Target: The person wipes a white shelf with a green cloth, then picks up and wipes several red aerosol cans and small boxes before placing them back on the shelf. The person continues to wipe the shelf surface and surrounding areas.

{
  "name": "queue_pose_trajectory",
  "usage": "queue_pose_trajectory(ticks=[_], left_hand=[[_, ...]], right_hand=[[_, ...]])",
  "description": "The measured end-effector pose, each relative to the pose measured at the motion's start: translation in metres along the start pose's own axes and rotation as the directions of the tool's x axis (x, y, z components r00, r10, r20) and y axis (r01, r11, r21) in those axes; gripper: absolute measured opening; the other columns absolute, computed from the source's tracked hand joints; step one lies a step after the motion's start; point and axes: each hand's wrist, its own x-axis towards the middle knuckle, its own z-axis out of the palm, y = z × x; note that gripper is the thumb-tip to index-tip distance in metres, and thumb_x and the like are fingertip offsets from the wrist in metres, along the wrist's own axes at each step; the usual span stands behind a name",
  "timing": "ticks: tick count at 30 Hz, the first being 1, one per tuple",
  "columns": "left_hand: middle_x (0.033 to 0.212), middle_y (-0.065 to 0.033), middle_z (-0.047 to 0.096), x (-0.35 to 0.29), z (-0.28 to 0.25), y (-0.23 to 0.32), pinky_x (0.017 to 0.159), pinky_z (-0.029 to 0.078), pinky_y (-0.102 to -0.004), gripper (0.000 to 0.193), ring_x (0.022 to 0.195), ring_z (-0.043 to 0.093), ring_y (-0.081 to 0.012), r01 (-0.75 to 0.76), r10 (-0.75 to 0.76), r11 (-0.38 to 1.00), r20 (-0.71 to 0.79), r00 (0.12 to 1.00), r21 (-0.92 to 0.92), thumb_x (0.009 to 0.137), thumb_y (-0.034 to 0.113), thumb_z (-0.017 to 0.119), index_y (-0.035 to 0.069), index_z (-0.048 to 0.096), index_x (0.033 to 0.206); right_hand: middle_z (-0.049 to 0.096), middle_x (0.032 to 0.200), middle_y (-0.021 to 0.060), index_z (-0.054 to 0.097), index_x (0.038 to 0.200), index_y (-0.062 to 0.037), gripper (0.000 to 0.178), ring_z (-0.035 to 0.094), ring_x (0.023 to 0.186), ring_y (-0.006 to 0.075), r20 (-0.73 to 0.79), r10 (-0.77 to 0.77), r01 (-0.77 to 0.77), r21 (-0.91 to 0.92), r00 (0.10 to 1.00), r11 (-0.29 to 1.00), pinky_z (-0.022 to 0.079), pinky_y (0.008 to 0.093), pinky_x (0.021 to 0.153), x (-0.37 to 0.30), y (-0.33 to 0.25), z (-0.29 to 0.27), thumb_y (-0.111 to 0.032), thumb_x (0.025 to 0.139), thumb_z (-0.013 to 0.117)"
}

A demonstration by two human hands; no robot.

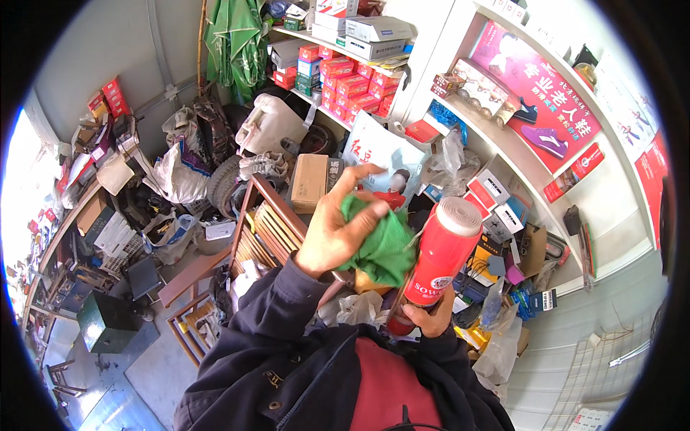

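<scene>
Held upright and slightly tilted in front of my chest is a red thermos flask [439, 255] with a pale ribbed lid and white print on its side. My right hand [434, 316] is closed round its lower part, thumb across the front. To the left of the flask, my left hand [338, 233] grips a bunched green cloth [384, 244], with the index finger stretched out above it. The cloth lies close against the flask's left side; whether it touches cannot be made out. Part of the left fingers is hidden behind the cloth.
A wooden slatted chair [271, 237] stands just left of my arm, with a cardboard box [310, 183] behind it. Shelves of red shoe boxes [352, 86] rise at the back. White shelving [507, 118] curves along the right. A dark green box [108, 321] sits at the lower left.
</scene>
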Motion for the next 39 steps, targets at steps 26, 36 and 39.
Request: queue_pose_trajectory(ticks=[26, 36, 39], left_hand=[[0.090, -0.0060, 0.074, 0.001, -0.012, 0.018, 0.078, 0.053, -0.0264, 0.015, 0.083, 0.066, -0.0099, 0.000, 0.036, 0.843, 0.057, 0.998, -0.539, 0.103, 0.014, 0.063, 0.002, 0.068, 0.094], [0.086, -0.0047, 0.060, -0.046, -0.064, -0.021, 0.076, 0.045, -0.0306, 0.026, 0.083, 0.055, -0.0132, 0.084, -0.093, 0.988, 0.066, 0.993, 0.127, 0.108, 0.020, 0.050, 0.003, 0.054, 0.089], [0.075, -0.0180, 0.053, -0.101, -0.104, -0.059, 0.066, 0.044, -0.0434, 0.022, 0.070, 0.059, -0.0324, 0.183, -0.213, 0.824, -0.007, 0.977, 0.536, 0.105, 0.015, 0.051, -0.001, 0.055, 0.091]], right_hand=[[0.068, 0.128, 0.0164, 0.048, 0.145, 0.0035, 0.086, 0.069, 0.115, 0.0281, 0.081, 0.029, -0.033, 0.047, 0.996, 0.998, 0.053, 0.0427, 0.102, -0.005, 0.018, -0.002, -0.020, 0.072, 0.088], [0.072, 0.118, 0.0180, 0.056, 0.134, 0.0061, 0.071, 0.072, 0.107, 0.0263, 0.028, 0.054, -0.057, 0.115, 0.998, 0.992, 0.057, 0.0393, 0.096, 0.006, 0.016, -0.011, -0.017, 0.072, 0.083], [0.073, 0.117, 0.0162, 0.057, 0.132, 0.0051, 0.065, 0.072, 0.107, 0.0244, 0.001, 0.092, -0.091, 0.147, 0.996, 0.985, 0.057, 0.0387, 0.097, 0.012, 0.015, -0.012, -0.011, 0.073, 0.078]])
